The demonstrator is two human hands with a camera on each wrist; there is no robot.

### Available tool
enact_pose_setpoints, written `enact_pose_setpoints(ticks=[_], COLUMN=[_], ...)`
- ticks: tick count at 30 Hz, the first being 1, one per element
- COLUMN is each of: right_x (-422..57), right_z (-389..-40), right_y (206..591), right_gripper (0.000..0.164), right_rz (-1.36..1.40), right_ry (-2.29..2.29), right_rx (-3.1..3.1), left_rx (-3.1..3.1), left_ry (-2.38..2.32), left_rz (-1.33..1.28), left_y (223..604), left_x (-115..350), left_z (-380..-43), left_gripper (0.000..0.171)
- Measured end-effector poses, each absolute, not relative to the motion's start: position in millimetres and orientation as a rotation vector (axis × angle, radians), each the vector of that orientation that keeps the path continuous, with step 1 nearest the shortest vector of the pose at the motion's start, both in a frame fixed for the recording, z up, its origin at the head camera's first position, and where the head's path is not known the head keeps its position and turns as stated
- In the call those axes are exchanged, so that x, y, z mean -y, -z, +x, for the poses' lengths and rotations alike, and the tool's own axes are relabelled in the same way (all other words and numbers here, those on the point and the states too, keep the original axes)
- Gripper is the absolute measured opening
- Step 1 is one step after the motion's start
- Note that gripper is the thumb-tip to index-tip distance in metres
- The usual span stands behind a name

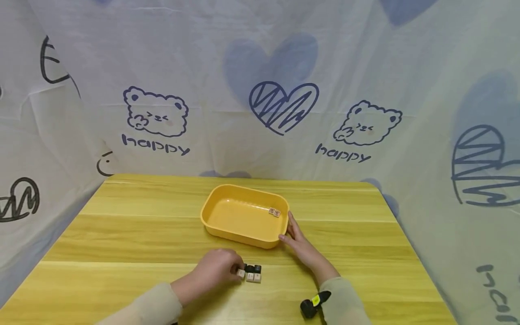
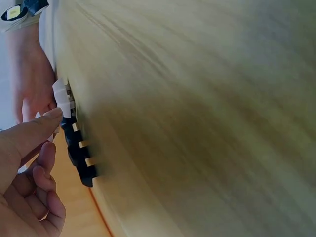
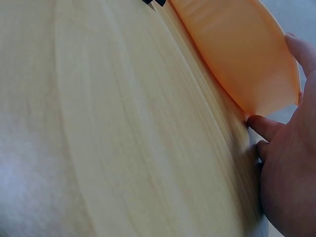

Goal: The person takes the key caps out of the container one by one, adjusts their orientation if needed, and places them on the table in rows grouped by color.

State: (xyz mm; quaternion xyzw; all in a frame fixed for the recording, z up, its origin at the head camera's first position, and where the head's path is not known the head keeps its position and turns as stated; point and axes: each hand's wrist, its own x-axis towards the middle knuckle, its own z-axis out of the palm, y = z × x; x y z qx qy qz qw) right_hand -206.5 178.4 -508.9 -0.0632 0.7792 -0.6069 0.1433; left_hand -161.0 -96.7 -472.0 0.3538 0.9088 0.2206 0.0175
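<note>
Grip of left hand (image 1: 218,269) pinches white keycap (image 1: 241,274); black keycaps (image 1: 250,269) just beyond; right hand (image 1: 304,249), fingers spread, touches yellow tray (image 1: 239,237).

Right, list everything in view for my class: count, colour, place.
Table: one, yellow wood-grain, centre.
Tray: one, yellow, on the table.
Pale pieces: two, pinkish-white, in the tray.
White pieces: three, white, before the tray.
Black pieces: at least three, black, behind the white ones.
Cloth: count unclear, white with blue prints, behind.
Wrist device: at least one, black and yellow, right wrist.
Sleeves: two, pale, head view, bottom.
Left hand: one, pinching the leftmost white piece.
Right hand: one, touching the tray's right end.
</note>
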Motion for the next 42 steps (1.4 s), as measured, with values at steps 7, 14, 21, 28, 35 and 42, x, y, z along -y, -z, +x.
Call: enact_pose_setpoints(ticks=[7, 14, 21, 28, 35, 42], right_x=[-178.8, -178.8, -178.0, -178.1, -178.0, -177.8], right_z=[-206.2, -204.9, -205.3, -205.1, -205.4, -206.5], right_y=[508.9, 508.3, 508.1, 506.8, 507.4, 509.1], right_gripper=[0.08, 0.079, 0.08, 0.08, 0.08, 0.079], right_rz=[-0.184, -0.179, -0.18, -0.186, -0.175, -0.177], right_ry=[1.751, 1.75, 1.755, 1.767, 1.764, 1.763], right_rx=[-2.245, -2.252, -2.254, -2.253, -2.254, -2.254], left_rx=[-2.868, -2.856, -2.866, -2.915, -2.923, -2.938], left_ry=[-0.532, -0.472, -0.503, -0.528, -0.519, -0.516], left_rz=[1.191, 1.207, 1.204, 1.227, 1.23, 1.201], left_y=[478.6, 481.8, 476.5, 473.5, 473.0, 475.6], left_x=[92.8, 90.6, 92.6, 95.2, 96.1, 95.0], left_z=[-160.8, -160.1, -158.1, -159.3, -159.1, -159.5], left_gripper=[0.02, 0.015, 0.015, 0.013, 0.02, 0.024])
